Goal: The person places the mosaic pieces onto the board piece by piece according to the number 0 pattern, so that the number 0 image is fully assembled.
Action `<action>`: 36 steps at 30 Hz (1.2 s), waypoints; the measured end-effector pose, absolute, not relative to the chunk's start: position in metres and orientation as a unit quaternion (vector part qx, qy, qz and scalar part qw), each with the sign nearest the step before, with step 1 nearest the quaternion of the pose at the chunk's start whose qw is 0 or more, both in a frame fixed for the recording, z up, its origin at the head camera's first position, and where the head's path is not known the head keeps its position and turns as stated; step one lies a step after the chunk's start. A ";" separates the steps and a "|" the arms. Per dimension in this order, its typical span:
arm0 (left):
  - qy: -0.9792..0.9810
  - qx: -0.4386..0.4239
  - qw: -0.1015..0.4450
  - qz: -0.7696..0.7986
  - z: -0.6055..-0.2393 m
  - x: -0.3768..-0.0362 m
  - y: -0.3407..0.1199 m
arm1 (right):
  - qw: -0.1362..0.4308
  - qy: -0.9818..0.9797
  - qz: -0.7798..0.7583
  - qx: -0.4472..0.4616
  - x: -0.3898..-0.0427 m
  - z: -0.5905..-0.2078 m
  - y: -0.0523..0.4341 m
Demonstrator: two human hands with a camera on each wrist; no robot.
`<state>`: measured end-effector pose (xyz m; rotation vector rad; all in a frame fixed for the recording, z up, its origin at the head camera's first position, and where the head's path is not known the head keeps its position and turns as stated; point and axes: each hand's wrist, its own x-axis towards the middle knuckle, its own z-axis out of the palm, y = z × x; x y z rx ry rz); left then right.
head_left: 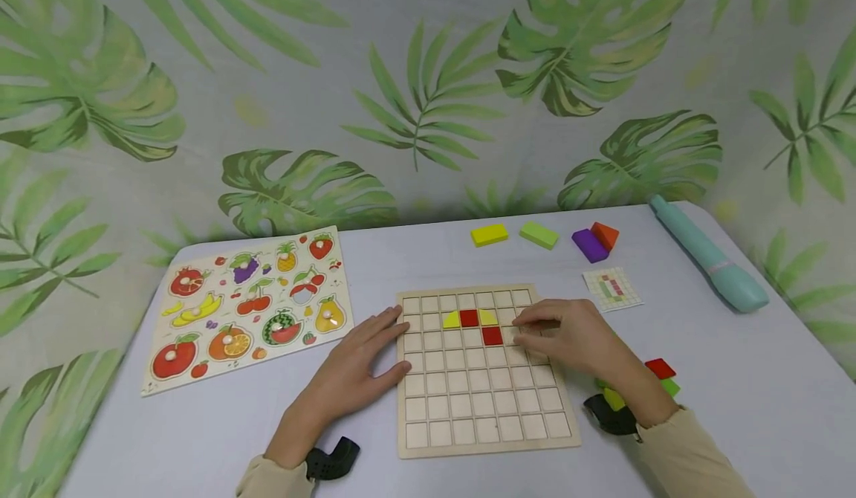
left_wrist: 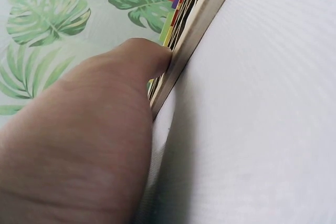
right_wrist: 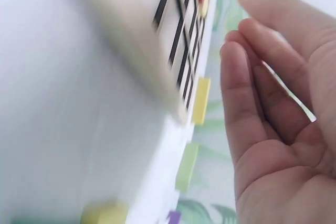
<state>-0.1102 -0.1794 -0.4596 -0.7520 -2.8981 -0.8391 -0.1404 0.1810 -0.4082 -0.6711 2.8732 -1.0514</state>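
Where one board (head_left: pixel 450 409) lies, two hands (head_left: pixel 354 368) (head_left: pixel 578 334) flank four tiles (head_left: pixel 469 318).

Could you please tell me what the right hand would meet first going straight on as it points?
The right hand would probably meet the lower red square tile on the wooden grid board first, though its height is unclear, so it might pass over.

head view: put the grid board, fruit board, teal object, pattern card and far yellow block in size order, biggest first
1. Grid board and fruit board: look too close in size to rank
2. Teal object
3. Pattern card
4. Far yellow block
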 end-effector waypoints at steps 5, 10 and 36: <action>-0.933 -0.241 0.019 -0.268 -0.460 -0.110 -0.181 | -0.009 0.922 -0.330 -0.204 -0.137 -0.410 0.202; -0.930 -0.244 0.023 -0.275 -0.460 -0.111 -0.181 | -0.054 0.919 -0.333 -0.207 -0.137 -0.415 0.224; -0.927 -0.236 -0.005 -0.292 -0.459 -0.111 -0.178 | -0.046 0.943 -0.318 -0.084 -0.099 -0.428 0.318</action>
